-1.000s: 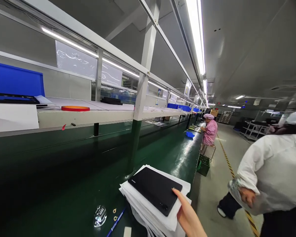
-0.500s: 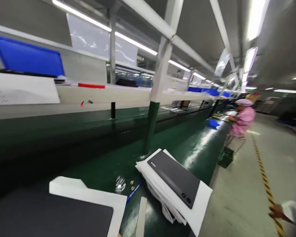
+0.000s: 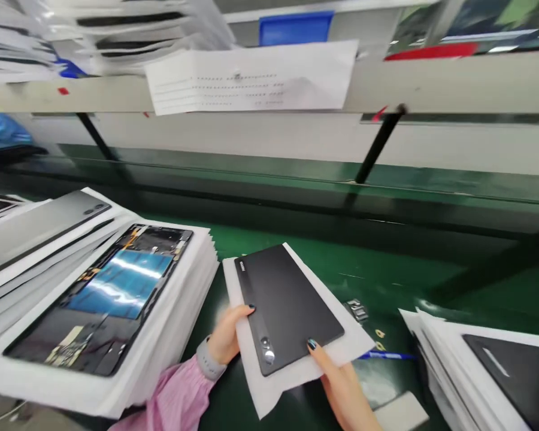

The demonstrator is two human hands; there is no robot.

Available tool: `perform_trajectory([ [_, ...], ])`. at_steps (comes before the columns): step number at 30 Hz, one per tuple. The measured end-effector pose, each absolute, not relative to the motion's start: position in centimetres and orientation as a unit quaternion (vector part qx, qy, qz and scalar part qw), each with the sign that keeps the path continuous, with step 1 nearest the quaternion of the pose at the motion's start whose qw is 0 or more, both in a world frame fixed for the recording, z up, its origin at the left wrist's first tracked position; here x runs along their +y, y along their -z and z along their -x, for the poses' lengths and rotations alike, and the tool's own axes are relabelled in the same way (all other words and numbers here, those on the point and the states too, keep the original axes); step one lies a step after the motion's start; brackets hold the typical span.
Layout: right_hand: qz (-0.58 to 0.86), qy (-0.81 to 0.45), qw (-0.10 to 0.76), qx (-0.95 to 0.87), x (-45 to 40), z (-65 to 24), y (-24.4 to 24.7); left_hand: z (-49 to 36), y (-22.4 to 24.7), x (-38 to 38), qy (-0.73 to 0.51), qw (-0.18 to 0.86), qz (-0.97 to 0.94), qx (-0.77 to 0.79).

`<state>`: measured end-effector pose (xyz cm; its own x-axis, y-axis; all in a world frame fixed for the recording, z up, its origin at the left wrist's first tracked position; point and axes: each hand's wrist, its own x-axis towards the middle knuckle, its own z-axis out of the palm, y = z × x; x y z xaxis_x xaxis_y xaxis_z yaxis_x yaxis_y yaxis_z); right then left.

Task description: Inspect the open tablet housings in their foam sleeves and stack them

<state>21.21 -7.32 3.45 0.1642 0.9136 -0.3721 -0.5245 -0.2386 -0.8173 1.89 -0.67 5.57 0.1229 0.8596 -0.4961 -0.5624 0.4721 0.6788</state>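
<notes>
Black panel [image 3: 291, 311]: one, lens side up on one white sheet [image 3: 248, 383], between the hands over the counter [image 3: 247, 239].

Left hand [image 3: 227, 335]: one, gripping sheet and panel at the left edge, thumb uppermost; fingers beneath hidden. Right hand [image 3: 344, 386]: one, pinching the near edge, thumb on the panel; fingers beneath hidden.

Handling: panel and sheet are best carried level, as one unit, since a smooth panel may slide on paper. Advisable: light thumbs kept to the rim, clear of the two lenses, with even support from below.

Count, left of the hands:
- Opened device [image 3: 121, 293], blue area at its middle: one, atop a white stack [image 3: 182, 335]; layers too many to count.
- Grey panel [image 3: 40, 230]: one, beyond the device.

Count, right of the hands:
- Blue pen [image 3: 390, 355]: one.
- Tan rings [image 3: 379, 333]: two, near the pen.
- Clear object [image 3: 357, 310]: one, nature uncertain.
- Pale flat piece [image 3: 404, 412]: one, just beside the right hand.
- Second black panel [image 3: 521, 371]: one, on a smaller paper pile [image 3: 444, 371].

Above and beyond the hands: printed paper [image 3: 256, 78], one, hanging at the shelf [image 3: 453, 84].
</notes>
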Motion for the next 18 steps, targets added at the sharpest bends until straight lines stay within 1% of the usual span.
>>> perform_trajectory([
  [5, 0.496, -0.585, 0.621, -0.158, -6.5, -22.4, -5.6, -1.7, -5.5, -0.4, -0.489, 0.747, -0.134, 0.430],
  [8, 0.493, -0.591, 0.615, -0.167, -5.8, -23.2, -6.4, -1.3, -5.7, -0.5, -0.494, 0.746, -0.132, 0.427],
  [13, 0.447, -0.623, 0.624, -0.152, -5.7, -24.0, -3.3, -1.2, -5.7, -0.6, -0.502, 0.745, -0.136, 0.418],
  [16, 0.433, -0.660, 0.580, -0.203, -6.7, -23.2, -1.8, -1.2, -5.6, -0.8, -0.509, 0.749, -0.153, 0.397],
  [18, 0.453, -0.670, 0.537, -0.242, -7.5, -22.1, -2.0, -1.3, -5.6, -0.9, -0.508, 0.751, -0.176, 0.384],
])
